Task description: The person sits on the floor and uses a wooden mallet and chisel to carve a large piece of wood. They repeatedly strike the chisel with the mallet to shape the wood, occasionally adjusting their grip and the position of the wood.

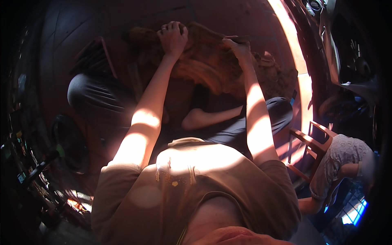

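A large brown piece with an uneven, carved-looking surface, seemingly wood (204,71), lies on the floor in front of my crossed legs. My left hand (173,40), with a ring on one finger, is at its far edge, left of the middle. Its fingers are curled and the thumb closes toward them; what lies inside the grip is too dark to make out. At the far right part of the piece, my right hand (241,51) pinches a dark, thin, flat piece (240,39) between thumb and fingers. Shadow hides much of the brown piece's left end.
Beside my left knee lies a dark tray-like thing with a pinkish rim (107,57). A dark round object (69,143) stands farther left. On the right, another person (343,159) is by a brown stool (312,143). A bright sunlit strip (303,81) crosses the tiled floor (81,24).
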Tool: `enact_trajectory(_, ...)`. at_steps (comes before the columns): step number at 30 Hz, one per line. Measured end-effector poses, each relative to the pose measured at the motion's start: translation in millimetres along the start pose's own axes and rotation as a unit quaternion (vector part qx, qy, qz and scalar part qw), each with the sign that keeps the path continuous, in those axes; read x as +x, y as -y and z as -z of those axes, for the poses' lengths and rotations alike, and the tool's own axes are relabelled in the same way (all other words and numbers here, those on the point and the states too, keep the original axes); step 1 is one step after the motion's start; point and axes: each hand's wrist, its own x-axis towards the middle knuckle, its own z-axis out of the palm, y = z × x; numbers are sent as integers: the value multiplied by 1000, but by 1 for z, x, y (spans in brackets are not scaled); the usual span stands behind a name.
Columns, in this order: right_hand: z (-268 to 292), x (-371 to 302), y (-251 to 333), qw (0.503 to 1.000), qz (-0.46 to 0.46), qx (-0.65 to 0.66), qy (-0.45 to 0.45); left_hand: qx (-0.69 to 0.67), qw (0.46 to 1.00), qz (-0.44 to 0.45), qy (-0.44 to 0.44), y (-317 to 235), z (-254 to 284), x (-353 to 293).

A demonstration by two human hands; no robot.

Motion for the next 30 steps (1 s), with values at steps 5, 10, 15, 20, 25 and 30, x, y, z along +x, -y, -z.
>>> enact_trajectory(5, 38, 3, -3, 991, 1, -133, 21, 1, 1000, 5, 6, -3, 0, 1)
enact_trajectory(10, 55, -8, 2, 987, 43, -148, 49, -21, 1000, 1, -12, -1, -1, 1)
enact_trajectory(15, 3, -24, 22, 994, 78, -72, 33, -12, 1000, 0, -5, 1, 0, 1)
enact_trajectory(20, -21, -20, 8, 993, 67, -94, 27, -18, 1000, -7, -1, -4, 0, 3)
enact_trajectory(25, 26, -11, 14, 982, 41, -165, 80, 12, 1000, -2, 0, 3, -4, 0)
enact_trajectory(30, 40, -17, 13, 978, 47, -186, 88, 0, 1000, 2, 17, -1, -3, 1)
